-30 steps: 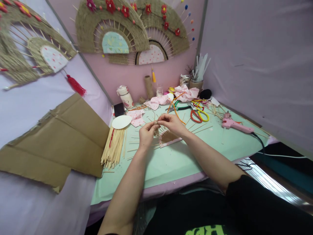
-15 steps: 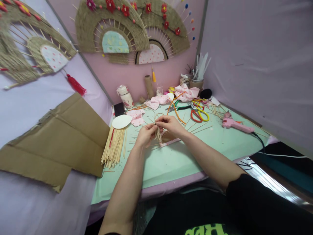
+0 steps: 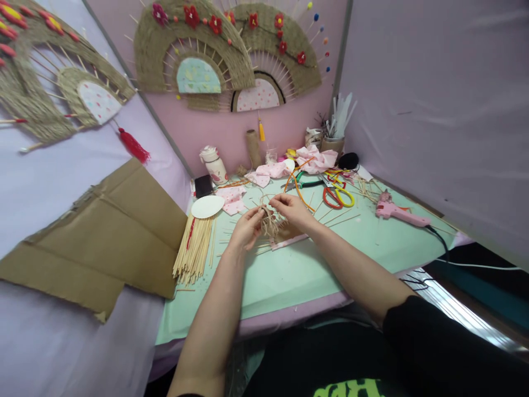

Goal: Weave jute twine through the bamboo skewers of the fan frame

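Note:
A small bundle of beige twine [image 3: 270,225] hangs from the closed fingers of my left hand [image 3: 247,227]. Close beside it, the thumb and fingers of my right hand [image 3: 291,210] are pinched together, seemingly on a strand of the same twine, though the strand is hard to make out at the fingertips. Beneath both hands lies a cardboard piece with a pink edge [image 3: 289,241], with thin sticks [image 3: 343,218] fanning out around it on the table. Part of this piece is hidden by the hands and twine.
Left of the hands lies a bundle of wooden sticks [image 3: 194,248] under a white oval disc [image 3: 207,207]; a cardboard sheet [image 3: 103,237] leans farther left. Scissors [image 3: 333,197] and pliers-like cutters [image 3: 308,182] lie behind. A pink glue gun [image 3: 399,214] rests right, its cord trailing off the edge.
My right hand has drawn slightly away to the right from my left, opening a gap between the fingertips. The twine bundle looks looser and more spread. The view has shifted a little.

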Tool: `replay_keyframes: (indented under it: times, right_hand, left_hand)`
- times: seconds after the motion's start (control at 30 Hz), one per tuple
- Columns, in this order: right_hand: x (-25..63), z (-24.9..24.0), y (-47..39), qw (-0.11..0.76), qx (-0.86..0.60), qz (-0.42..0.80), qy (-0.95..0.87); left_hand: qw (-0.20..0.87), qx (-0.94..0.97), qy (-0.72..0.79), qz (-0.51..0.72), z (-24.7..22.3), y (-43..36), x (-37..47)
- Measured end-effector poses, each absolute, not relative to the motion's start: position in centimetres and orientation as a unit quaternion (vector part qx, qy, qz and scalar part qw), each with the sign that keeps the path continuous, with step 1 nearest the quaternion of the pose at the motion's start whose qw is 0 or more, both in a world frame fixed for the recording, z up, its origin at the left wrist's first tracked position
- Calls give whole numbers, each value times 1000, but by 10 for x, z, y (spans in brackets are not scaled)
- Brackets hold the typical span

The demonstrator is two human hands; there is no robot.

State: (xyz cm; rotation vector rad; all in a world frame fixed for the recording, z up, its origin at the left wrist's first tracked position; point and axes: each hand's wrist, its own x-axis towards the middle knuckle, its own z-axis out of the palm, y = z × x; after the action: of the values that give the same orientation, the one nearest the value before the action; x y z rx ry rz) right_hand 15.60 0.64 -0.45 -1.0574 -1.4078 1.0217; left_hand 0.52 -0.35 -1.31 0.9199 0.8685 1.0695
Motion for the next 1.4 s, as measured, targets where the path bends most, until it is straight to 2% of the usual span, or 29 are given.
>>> replay_keyframes:
  times: [0.13, 0.3, 0.47, 0.73, 0.87, 1.0, 1.1, 1.23, 1.4]
  right_hand:
    - [160, -5, 8, 493, -463, 406, -615]
    - [160, -15, 11, 406, -474, 430, -652]
    - [155, -20, 8, 399, -468, 438, -656]
    - [164, -12, 11, 438, -462, 324, -700]
    - [167, -15, 14, 422, -478, 290, -713]
    - [169, -17, 16, 396, -488, 289, -722]
    - [169, -17, 16, 388, -484, 301, -725]
    - [169, -17, 16, 392, -474, 323, -719]
    - [169, -22, 20, 416, -466, 353, -696]
  left_hand:
    - [644, 421, 415, 486, -15, -2, 7]
    - [518, 482, 488, 511, -22, 1, 11]
    - [403, 557, 538, 489, -24, 2, 10]
    - [427, 635, 533, 362, -21, -3, 6]
    - [430, 645, 509, 374, -21, -2, 2]
    - [293, 635, 545, 463, -25, 6, -4]
    - [217, 675, 531, 463, -28, 11, -4]
    - [231, 714, 510, 422, -33, 14, 0]
    - [269, 689, 517, 430, -35, 16, 3]
